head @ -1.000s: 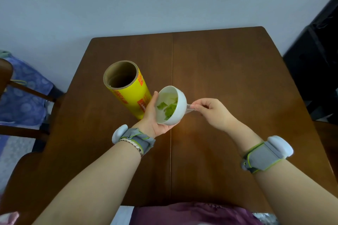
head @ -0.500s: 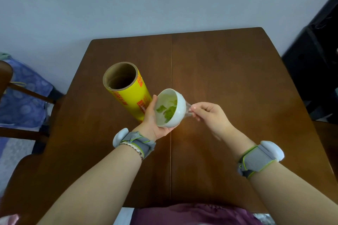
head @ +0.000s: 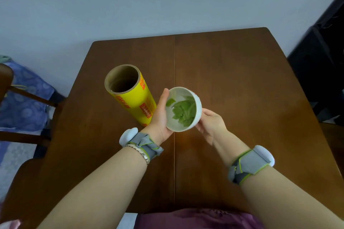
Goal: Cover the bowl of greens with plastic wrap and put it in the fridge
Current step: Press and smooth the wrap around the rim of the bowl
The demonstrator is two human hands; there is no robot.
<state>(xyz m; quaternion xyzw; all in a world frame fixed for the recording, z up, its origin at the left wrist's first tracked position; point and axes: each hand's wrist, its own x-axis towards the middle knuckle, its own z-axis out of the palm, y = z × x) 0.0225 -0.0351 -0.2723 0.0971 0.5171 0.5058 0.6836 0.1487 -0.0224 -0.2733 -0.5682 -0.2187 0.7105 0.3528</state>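
Over the table (head: 232,80), beside the standing roll (head: 133,96), my left hand (head: 161,117) and right hand (head: 209,123) gripped the bowl (head: 198,106) of greens (head: 183,112) from both sides. I could not tell if wrap covered it already. The fridge step remained, I judged.

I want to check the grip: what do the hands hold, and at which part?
Both hold the white bowl: left hand on its left side, right hand on its right side.

Brown wooden table (head: 232,83) bearing an upright yellow plastic-wrap roll (head: 132,96).
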